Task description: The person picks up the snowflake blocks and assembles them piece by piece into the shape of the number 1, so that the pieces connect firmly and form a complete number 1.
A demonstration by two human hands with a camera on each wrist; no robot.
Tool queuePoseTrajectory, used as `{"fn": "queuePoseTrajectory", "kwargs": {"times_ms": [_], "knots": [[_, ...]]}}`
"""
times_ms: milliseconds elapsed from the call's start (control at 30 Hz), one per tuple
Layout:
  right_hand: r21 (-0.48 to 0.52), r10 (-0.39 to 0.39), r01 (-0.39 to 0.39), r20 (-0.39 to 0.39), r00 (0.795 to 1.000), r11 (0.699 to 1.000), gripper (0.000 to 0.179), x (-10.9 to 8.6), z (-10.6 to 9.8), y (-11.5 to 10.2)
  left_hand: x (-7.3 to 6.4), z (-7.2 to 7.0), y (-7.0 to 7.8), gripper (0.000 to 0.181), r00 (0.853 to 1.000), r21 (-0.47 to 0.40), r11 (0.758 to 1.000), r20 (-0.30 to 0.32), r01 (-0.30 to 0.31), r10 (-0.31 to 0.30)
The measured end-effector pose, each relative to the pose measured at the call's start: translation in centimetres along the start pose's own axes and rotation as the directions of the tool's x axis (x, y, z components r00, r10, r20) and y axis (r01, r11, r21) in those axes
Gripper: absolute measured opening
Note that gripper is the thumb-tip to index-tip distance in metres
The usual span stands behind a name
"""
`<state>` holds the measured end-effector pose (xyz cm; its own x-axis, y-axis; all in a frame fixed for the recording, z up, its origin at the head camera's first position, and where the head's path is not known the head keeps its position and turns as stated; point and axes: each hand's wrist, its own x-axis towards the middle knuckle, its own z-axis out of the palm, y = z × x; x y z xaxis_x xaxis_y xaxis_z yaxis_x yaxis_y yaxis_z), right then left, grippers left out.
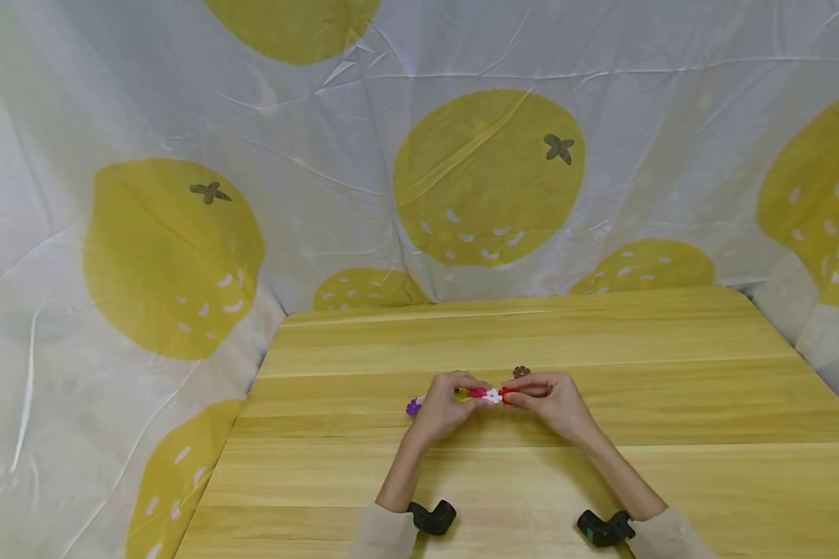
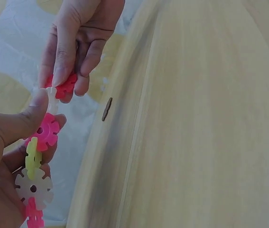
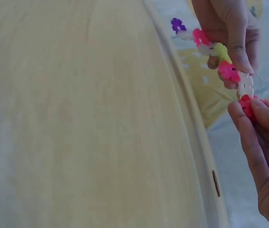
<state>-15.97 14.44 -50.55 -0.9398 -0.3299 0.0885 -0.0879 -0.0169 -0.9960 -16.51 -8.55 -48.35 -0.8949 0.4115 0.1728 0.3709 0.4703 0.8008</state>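
Note:
A chain of slotted, flower-shaped plastic discs stretches between the two hands. My left hand (image 1: 442, 407) pinches it near a white disc (image 1: 492, 396), and a pink disc (image 2: 46, 131) lies against those fingers. Thumb and fingertips of my right hand (image 1: 559, 402) grip the red disc (image 2: 67, 86) at the chain's right end, where it meets the white one. Toward the other end come a yellow disc (image 2: 33, 159), another white and pink, and finally a purple disc (image 3: 177, 25). The fingers partly cover the red and white discs.
A single brown disc (image 1: 522, 373) lies on the wooden table (image 1: 363, 481) just beyond the right hand. Behind the table hangs a pale cloth (image 1: 335, 178) printed with yellow fruit. Black devices (image 1: 433, 518) are strapped at both wrists.

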Motion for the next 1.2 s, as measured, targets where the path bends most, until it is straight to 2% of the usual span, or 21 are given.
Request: {"fn": "queuePoseTrajectory", "kwargs": {"times_ms": [200,400,667,833,967,1200], "knots": [[-0.021,0.016,-0.016,0.012,1.0,1.0,0.023,0.1,-0.2,0.1,-0.1,0.1,0.1,0.019,1.0,-0.011,1.0,0.007,-0.014,0.015],[0.017,-0.043,0.042,0.048,0.998,0.999,0.024,0.0,-0.5,0.0,0.1,0.1,0.1,0.019,1.0,-0.025,0.999,-0.004,-0.031,0.031],[-0.04,-0.082,0.084,0.062,0.995,0.996,0.034,0.1,-1.0,0.0,0.2,-0.3,0.1,0.02,1.0,-0.032,0.999,0.009,-0.022,0.022],[-0.001,-0.108,0.108,0.081,0.991,0.994,0.029,0.1,-1.2,0.1,0.3,-0.4,0.1,0.019,1.0,-0.036,0.999,-0.002,-0.02,0.02],[0.027,-0.11,0.108,0.092,0.99,0.994,0.026,0.1,-1.0,0.0,0.2,-0.2,0.1,0.017,1.0,-0.047,0.999,-0.004,-0.013,0.012],[0.007,-0.065,0.065,0.076,0.995,0.998,0.025,0.0,-0.4,0.1,0.0,0.0,-0.1,0.019,1.0,-0.051,0.999,-0.004,0.01,-0.01]]}}
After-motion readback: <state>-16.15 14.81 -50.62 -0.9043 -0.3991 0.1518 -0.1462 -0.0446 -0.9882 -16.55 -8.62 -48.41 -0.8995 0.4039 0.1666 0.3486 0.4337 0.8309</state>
